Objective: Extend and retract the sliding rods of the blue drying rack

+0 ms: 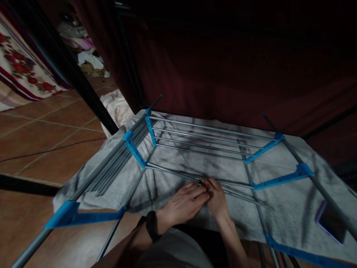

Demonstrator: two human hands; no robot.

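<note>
A rack frame of grey metal tubes with blue plastic brackets [136, 150] stands over a grey blanket. Several thin rods [200, 131] span its far part between the brackets. In front of these, two more rods [170, 171] start close together at the left and spread apart toward the right; the nearer one's right end [264, 206] sticks out past the side tube. My left hand [185, 203], a dark band on its wrist, has its fingers closed on a rod near the middle. Pressed close beside it, my right hand [216, 197] is also closed there. My fingers hide the exact grip.
Several loose grey tubes [119, 163] lie along the left side of the blanket [178, 197]. A phone [330, 221] rests at the right, partly behind a tube. Dark red curtains [223, 82] hang behind. Black posts [83, 78] and a thin cable [55, 150] are at the left.
</note>
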